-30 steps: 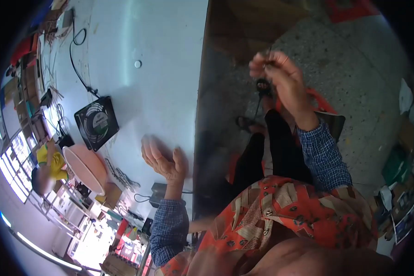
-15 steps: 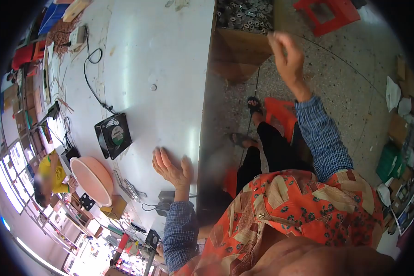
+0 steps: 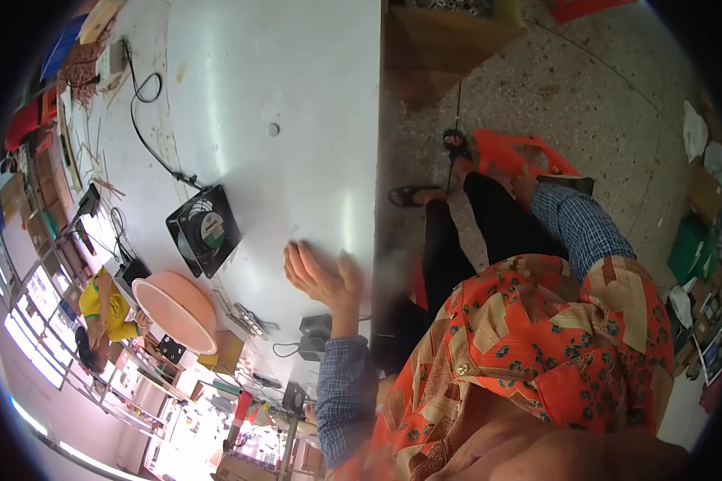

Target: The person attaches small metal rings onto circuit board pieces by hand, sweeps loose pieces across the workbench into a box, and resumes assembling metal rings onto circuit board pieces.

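My left hand [image 3: 319,280] is over the pale table [image 3: 313,184], near its edge, back of the hand up. Its fingers are a little curved and my thumb stands well apart from them, with nothing held between. I can't tell whether the palm is touching the surface.

My right hand [image 3: 525,184] is down beyond the table edge, beside the red stool [image 3: 497,152] and close to my knee. It is small and partly covered by my checked sleeve [image 3: 582,220], so I can't tell if the fingers are apart or together, or whether they hold anything.

The black fan [image 3: 204,231] sits on the table, further in than my left hand and apart from it, with a black cable [image 3: 140,120] running away from its corner. Just beside my wrist is a dark box [image 3: 314,337] with a thin cord, also on the table. A small round disc [image 3: 273,129] lies alone well past my fingertips. Near the fan is a pink basin [image 3: 176,309], with a bundle of thin pieces [image 3: 245,317] and a brown box [image 3: 221,351] close by. Past the basin I see a person in a yellow shirt [image 3: 104,309]
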{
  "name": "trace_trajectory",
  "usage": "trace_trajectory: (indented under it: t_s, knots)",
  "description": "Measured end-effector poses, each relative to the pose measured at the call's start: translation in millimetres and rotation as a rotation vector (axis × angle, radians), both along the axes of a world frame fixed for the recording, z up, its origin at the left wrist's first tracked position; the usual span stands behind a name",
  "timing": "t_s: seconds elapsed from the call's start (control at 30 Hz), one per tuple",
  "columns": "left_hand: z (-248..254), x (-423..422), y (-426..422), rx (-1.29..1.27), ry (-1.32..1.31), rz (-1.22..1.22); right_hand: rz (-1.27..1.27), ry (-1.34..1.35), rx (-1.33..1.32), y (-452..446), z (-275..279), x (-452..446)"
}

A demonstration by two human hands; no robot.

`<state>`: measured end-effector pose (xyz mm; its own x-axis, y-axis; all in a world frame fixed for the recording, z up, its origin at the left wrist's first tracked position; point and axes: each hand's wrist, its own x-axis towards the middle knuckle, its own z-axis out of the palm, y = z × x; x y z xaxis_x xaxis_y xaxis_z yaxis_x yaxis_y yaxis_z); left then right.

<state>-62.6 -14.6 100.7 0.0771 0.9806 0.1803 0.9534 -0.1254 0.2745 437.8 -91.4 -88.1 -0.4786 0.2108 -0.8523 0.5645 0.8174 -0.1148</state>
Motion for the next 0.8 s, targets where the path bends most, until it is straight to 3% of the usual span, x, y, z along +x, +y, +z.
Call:
trace_trajectory:
  t_s: [0.5, 0.8]
  knots:
    - [2, 1, 3, -0.010, -0.046, -0.013, -0.123, -0.075, -0.020, 71, -7, -81]
    - [23, -13, -4, -0.218, -0.175, 0.055, -0.129, -0.085, -0.029, 145, -22, -120]
